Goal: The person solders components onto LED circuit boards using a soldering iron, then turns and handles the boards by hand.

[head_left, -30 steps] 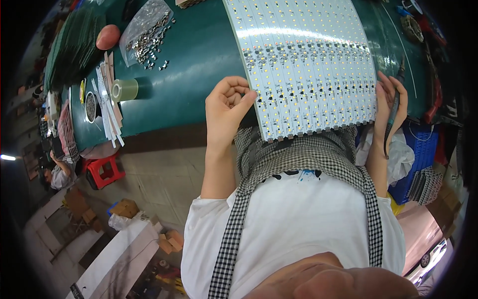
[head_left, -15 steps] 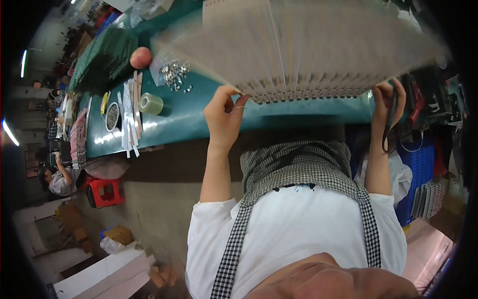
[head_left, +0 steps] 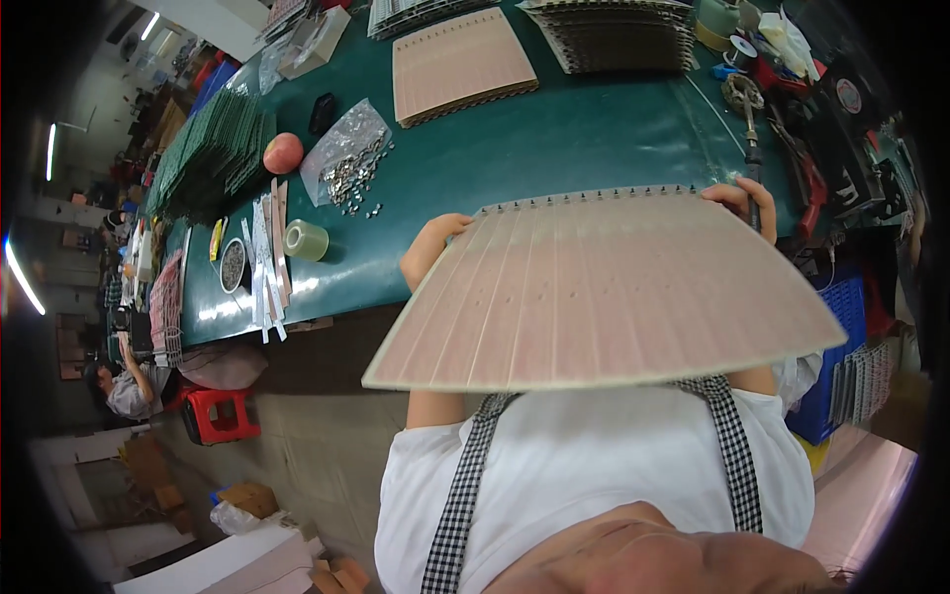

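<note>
A wide pale-pink ribbed panel (head_left: 604,287) spreads over the front of the green table and my lap, its broad edge toward me. Small dark studs line its narrower far edge. My left hand (head_left: 433,247) grips the far left corner, fingers curled over the edge. At the far right corner my right hand (head_left: 737,203) holds the same panel. A slim dark-handled tool with a metal tip (head_left: 754,158) lies against my right fingers; whether they grip it too is unclear. Beyond the panel lies a similar pink stack (head_left: 463,64).
Dark-edged panels (head_left: 614,40) are stacked at the back. On the left are green mesh sheets (head_left: 213,148), a red apple (head_left: 283,153), a plastic bag with small metal pieces (head_left: 346,163), a tape roll (head_left: 306,241), metal strips (head_left: 262,262) and a bowl of small parts (head_left: 234,265).
The panel, raised and blurred before, has swung down toward me and now lies flatter, its studded edge on the far side. Both hands keep hold; the stacks behind have come into view.
</note>
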A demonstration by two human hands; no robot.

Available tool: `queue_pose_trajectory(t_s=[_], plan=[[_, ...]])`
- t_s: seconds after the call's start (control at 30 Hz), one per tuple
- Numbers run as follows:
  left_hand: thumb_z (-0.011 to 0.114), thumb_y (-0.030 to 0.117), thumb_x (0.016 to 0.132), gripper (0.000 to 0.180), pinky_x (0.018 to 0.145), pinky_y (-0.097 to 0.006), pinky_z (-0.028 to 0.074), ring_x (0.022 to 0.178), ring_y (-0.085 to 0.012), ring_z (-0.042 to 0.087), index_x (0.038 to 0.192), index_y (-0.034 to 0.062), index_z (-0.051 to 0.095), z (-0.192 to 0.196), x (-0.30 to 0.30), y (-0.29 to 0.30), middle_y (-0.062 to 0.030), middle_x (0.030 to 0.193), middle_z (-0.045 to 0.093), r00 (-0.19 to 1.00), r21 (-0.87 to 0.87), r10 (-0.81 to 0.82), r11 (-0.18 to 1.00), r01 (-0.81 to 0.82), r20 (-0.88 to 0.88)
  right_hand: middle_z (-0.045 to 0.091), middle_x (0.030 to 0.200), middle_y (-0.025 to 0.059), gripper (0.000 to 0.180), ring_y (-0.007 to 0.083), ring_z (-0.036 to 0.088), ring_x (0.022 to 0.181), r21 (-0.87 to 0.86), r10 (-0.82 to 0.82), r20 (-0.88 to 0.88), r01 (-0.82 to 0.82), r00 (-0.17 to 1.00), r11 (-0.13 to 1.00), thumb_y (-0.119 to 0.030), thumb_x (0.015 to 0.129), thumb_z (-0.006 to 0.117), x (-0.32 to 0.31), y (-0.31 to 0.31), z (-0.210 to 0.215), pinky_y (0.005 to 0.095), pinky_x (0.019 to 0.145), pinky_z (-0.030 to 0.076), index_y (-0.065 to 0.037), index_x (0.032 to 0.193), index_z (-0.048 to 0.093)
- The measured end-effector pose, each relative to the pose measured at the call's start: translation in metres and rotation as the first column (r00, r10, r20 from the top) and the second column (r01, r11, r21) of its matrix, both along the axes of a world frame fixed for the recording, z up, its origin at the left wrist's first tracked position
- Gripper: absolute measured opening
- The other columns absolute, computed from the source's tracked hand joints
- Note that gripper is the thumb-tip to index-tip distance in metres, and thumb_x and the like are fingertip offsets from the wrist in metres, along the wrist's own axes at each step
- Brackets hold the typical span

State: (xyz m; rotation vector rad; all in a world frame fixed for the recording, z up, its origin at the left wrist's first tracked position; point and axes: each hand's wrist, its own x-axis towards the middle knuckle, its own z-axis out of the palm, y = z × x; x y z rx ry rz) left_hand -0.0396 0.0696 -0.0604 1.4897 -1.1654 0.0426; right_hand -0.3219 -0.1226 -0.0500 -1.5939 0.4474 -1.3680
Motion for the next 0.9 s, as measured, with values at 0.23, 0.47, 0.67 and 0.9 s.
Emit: queue_pose_trajectory(t_s=[0.23,0.47,0.67,0.9], plan=[[0.062,0.004,0.071,0.017,0.061,-0.026,0.047,0.073,-0.0191,0.061,0.085,-0.0026,0.056,0.0,-0.004,0.003,-0.0129,0.086,0.063,1.0,-0.009,-0.001,1.0,0.001,-0.008,0.062,0.088,0.0151,0.042,0.0171,0.061,0.078,-0.298,-0.052,-0.022,0.044,0.998,0.954,-0.003,0.078,0.064,-0.001,-0.005,0.001,0.0274,0.073,0.048,0.003,0.114,0.044],[0.061,0.002,0.073,0.018,0.057,-0.022,0.042,0.073,-0.0134,0.057,0.09,-0.0008,0.055,0.001,0.003,0.009,-0.0117,0.092,0.063,1.0,0.081,-0.019,0.997,0.019,0.002,0.065,0.086,0.0121,0.041,0.0158,0.063,0.077,-0.326,-0.052,-0.045,0.034,0.998,0.945,0.009,0.075,0.062,0.002,-0.011,0.0,0.026,0.07,0.049,0.0,0.112,0.045],[0.062,0.001,0.072,0.019,0.054,-0.02,0.04,0.068,-0.0109,0.055,0.089,-0.0003,0.055,-0.006,0.006,0.002,-0.0111,0.091,0.063,0.997,0.02,-0.067,0.997,0.068,-0.034,0.065,0.086,0.0119,0.042,0.0155,0.063,0.078,-0.293,-0.053,-0.039,0.04,0.998,0.955,0.007,0.075,0.063,-0.001,-0.012,-0.005,0.0249,0.068,0.048,0.0,0.112,0.045],[0.062,0.001,0.067,0.017,0.056,-0.024,0.046,0.067,-0.0176,0.06,0.083,-0.0022,0.058,-0.002,0.008,0.0,-0.0134,0.084,0.063,0.985,0.0,0.002,1.0,-0.002,0.17,0.064,0.087,0.0115,0.041,0.0165,0.063,0.076,-0.191,-0.074,-0.032,0.067,0.997,0.979,0.006,0.074,0.063,0.004,-0.007,0.001,0.0258,0.07,0.049,0.0,0.111,0.045]])
